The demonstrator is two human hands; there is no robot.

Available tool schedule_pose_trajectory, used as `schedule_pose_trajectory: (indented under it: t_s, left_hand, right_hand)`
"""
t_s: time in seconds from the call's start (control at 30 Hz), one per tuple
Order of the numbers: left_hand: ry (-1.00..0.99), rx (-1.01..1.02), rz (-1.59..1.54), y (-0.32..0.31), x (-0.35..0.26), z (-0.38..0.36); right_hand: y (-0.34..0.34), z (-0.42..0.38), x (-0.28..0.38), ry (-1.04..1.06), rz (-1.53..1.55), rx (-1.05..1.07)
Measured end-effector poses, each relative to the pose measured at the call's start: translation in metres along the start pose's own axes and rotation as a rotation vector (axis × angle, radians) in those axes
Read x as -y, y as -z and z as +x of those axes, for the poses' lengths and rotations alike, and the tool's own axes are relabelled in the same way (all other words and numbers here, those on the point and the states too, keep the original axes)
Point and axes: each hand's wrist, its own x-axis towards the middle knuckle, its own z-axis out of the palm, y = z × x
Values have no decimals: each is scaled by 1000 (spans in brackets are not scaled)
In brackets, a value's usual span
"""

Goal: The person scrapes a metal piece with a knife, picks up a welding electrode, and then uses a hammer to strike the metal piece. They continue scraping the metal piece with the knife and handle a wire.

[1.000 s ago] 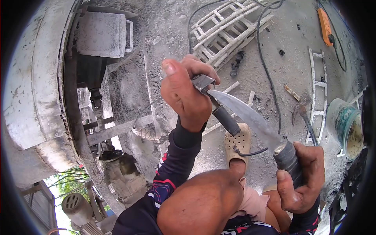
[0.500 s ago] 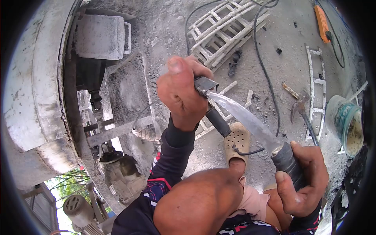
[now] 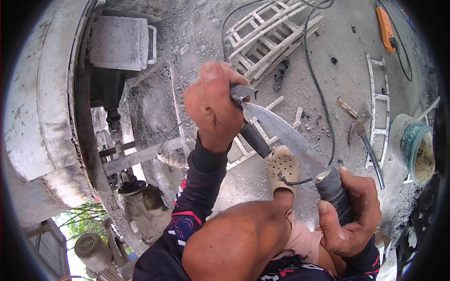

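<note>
My right hand is wrapped round the black, tape-bound handle of a knife. Its long, curved, greyish blade runs up and left, with the tip right at a grey angled metal piece beside my left fist. That left hand is closed on a tool with a black cylindrical handle, which sticks out below the fist. What kind of tool this is I cannot tell, as my fingers hide its middle. Below the hands are my bare knee and a beige clog on the ground.
White ladder-like metal frames lie stacked ahead, another frame at right. A hammer-like tool, a bucket and an orange power strip are at right. Black cable crosses the dusty ground. Machinery stands left.
Both hands have shifted slightly left, carrying the knife and the black-handled tool with them. The hammer-like tool's dark handle shows more fully.
</note>
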Motion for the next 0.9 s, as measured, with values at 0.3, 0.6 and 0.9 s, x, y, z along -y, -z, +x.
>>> schedule_pose_trajectory:
  t_s: [0.3,0.6,0.9]
  left_hand:
    - [22,6,-70,-1,1,1]
    - [119,-21,-34,-3,-5,2]
    - [136,-49,-71,-4,0,-1]
  right_hand:
    - [-5,2,-16,8,159,35]
    - [-3,11,-5,-157,432,88]
    - [-2,14,-1,-148,385,112]
